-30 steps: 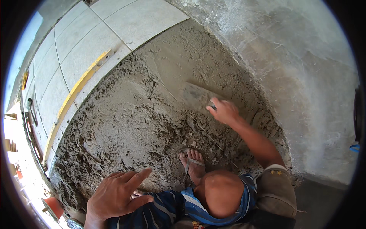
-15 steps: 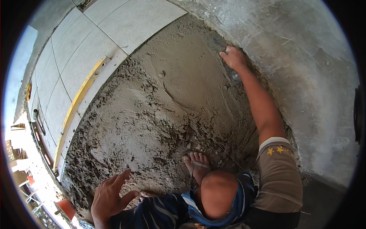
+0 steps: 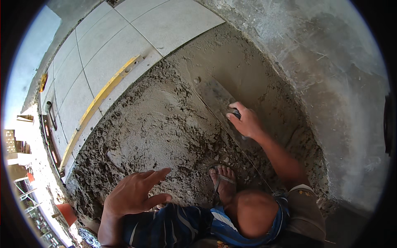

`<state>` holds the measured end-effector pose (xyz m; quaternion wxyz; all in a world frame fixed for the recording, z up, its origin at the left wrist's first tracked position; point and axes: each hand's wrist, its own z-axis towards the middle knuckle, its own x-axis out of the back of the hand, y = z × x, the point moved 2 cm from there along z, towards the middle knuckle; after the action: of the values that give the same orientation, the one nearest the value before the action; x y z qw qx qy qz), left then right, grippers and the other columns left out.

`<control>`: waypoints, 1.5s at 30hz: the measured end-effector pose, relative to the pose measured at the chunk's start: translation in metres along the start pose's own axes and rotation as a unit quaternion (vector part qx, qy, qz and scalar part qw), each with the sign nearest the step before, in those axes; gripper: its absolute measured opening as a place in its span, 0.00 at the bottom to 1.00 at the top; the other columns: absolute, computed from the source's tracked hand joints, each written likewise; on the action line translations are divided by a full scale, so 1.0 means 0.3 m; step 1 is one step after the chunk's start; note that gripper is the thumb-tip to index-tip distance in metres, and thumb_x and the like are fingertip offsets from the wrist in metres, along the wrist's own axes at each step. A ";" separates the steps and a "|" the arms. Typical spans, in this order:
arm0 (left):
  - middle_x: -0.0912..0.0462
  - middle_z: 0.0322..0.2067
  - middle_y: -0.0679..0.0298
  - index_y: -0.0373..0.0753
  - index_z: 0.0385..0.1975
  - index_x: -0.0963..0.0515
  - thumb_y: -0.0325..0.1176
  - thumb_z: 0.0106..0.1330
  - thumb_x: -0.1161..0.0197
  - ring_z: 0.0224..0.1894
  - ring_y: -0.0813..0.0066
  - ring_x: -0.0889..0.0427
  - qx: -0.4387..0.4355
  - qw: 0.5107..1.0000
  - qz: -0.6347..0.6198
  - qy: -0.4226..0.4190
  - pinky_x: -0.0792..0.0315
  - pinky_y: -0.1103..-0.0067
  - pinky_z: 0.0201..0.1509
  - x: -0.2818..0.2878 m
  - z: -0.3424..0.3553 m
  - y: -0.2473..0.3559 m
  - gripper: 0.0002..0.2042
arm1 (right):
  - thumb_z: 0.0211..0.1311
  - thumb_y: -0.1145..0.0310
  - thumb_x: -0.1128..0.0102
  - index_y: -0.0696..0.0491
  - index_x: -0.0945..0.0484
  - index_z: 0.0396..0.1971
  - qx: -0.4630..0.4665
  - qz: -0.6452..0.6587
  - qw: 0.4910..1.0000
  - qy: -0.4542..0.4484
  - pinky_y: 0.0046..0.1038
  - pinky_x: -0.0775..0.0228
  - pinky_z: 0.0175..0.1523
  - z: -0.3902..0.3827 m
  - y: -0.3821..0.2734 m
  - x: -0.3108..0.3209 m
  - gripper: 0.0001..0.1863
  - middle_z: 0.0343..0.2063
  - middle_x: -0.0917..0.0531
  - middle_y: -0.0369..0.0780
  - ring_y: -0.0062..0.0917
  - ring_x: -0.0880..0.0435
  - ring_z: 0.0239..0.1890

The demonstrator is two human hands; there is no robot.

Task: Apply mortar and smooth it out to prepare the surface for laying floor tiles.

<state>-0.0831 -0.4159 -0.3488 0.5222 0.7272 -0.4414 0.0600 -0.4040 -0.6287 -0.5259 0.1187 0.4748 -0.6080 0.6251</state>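
Note:
My right hand [image 3: 248, 120] is wrapped round the dark handle of a flat rectangular trowel [image 3: 215, 96]. The trowel's blade lies on wet grey mortar [image 3: 240, 58], along the edge between a smoothed strip and rougher mortar. A thin string [image 3: 218, 120] runs across the bed beside the blade. My left hand [image 3: 134, 192] hovers above the rough mortar at the lower left, its fingers stretched and holding nothing. My sandalled foot [image 3: 224, 182] rests on the mortar near my bent knee.
Pale floor tiles [image 3: 178, 25] border the mortar at the upper left. On them lies a long yellow level [image 3: 99, 99]. A hammer-like tool [image 3: 51, 115] sits farther left. A grey concrete wall [image 3: 331, 82] bounds the right side. An orange-red container [image 3: 67, 214] stands at lower left.
My right hand has drawn the trowel from beside the wall leftward and nearer, to the string. My left hand has shifted a little right. The view has shifted slightly too.

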 end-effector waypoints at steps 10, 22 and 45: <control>0.13 0.47 0.50 0.34 0.67 0.30 0.51 0.63 0.26 0.48 0.56 0.11 0.073 0.996 -0.043 -0.008 0.19 0.66 0.51 -0.004 -0.064 -0.027 0.38 | 0.72 0.56 0.47 0.51 0.20 0.54 -0.032 -0.180 0.983 0.013 0.52 0.26 0.59 0.682 -0.122 -0.042 0.20 0.51 0.15 0.52 0.49 0.18 0.56; 0.13 0.44 0.49 0.36 0.67 0.28 0.57 0.65 0.31 0.45 0.53 0.11 0.057 0.996 -0.074 0.012 0.18 0.63 0.47 -0.004 -0.103 -0.029 0.37 | 0.67 0.53 0.39 0.59 0.18 0.45 -0.084 -0.151 0.979 0.110 0.47 0.25 0.54 0.467 0.429 0.283 0.22 0.45 0.16 0.56 0.55 0.18 0.51; 0.14 0.44 0.49 0.38 0.68 0.30 0.59 0.66 0.34 0.44 0.47 0.13 -0.006 0.998 0.027 0.056 0.22 0.61 0.52 -0.027 -0.253 0.084 0.38 | 0.72 0.51 0.44 0.53 0.21 0.49 0.021 -0.198 0.978 -0.053 0.52 0.24 0.48 0.149 -0.167 -0.135 0.20 0.38 0.14 0.55 0.55 0.16 0.45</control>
<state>-0.0773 -0.3513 -0.3016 0.5489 0.7074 -0.4311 0.1118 -0.3265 -0.6387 -0.5321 0.1981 0.6207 -0.4937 0.5760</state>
